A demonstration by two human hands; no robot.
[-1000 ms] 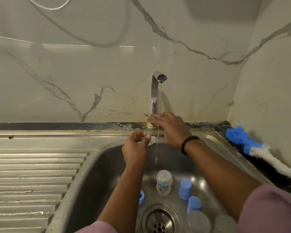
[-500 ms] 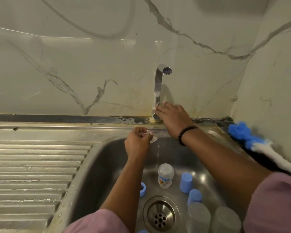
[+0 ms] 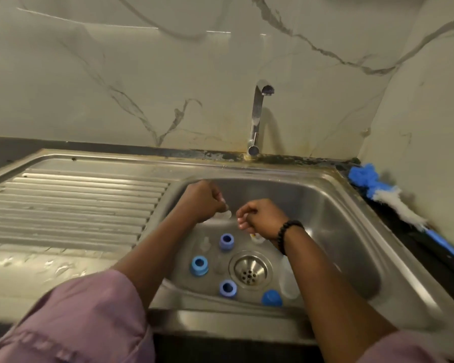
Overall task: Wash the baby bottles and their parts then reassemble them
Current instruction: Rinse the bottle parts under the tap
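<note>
My left hand (image 3: 203, 203) pinches a small clear teat (image 3: 225, 215) over the sink basin (image 3: 333, 221). My right hand (image 3: 264, 218) hovers just right of it with curled fingers, and I see nothing in them. Part of a clear baby bottle (image 3: 257, 238) shows beneath that hand. On the basin floor lie three blue screw rings (image 3: 226, 241) (image 3: 199, 265) (image 3: 228, 288), a blue cap (image 3: 271, 297), two loose clear teats (image 3: 205, 243) (image 3: 219, 267) and clear cups (image 3: 288, 282), partly hidden by my right forearm.
The tap (image 3: 257, 119) stands at the back of the sink with no water running. The drain (image 3: 250, 271) sits mid-basin. A ribbed drainboard (image 3: 76, 205) lies left. A blue and white bottle brush (image 3: 385, 195) rests on the right counter by the wall.
My right hand left the tap handle and came down beside the left hand. The water has stopped. My view tilted down, showing more of the basin.
</note>
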